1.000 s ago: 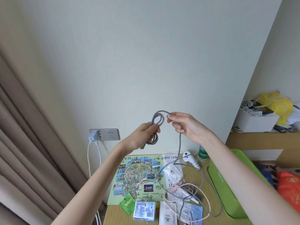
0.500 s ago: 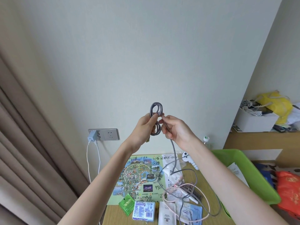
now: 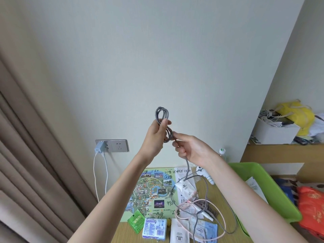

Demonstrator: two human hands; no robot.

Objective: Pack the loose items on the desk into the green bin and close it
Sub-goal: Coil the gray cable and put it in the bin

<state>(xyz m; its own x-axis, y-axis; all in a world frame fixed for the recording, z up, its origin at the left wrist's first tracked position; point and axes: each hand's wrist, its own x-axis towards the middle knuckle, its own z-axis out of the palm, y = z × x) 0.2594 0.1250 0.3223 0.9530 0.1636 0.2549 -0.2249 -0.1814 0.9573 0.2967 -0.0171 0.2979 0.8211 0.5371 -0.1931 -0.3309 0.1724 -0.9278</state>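
Observation:
Raised in front of the wall, my left hand (image 3: pixel 156 135) pinches a small coil of grey braided cable (image 3: pixel 162 114). Just below and to the right, my right hand (image 3: pixel 191 149) grips the same cable, whose loose tail hangs down to the desk and loops over the items there. The green bin (image 3: pixel 268 188) stands open at the desk's right, with a paper inside. On the desk lie a pink cable (image 3: pixel 185 216), a colourful map (image 3: pixel 154 188), a blue tissue pack (image 3: pixel 154 228), white sachets (image 3: pixel 179 234) and a green packet (image 3: pixel 135 220).
A wall socket (image 3: pixel 112 145) holds a blue charger with white leads hanging down. Curtains (image 3: pixel 26 163) fill the left side. A shelf at the right carries a white box (image 3: pixel 275 132) and a yellow bag (image 3: pixel 296 114). A red bag (image 3: pixel 312 207) lies beside the bin.
My right hand has dropped from the coil's top to just below it, laying another turn on the coil. The left hand has stayed raised. The bin's inside has come into view.

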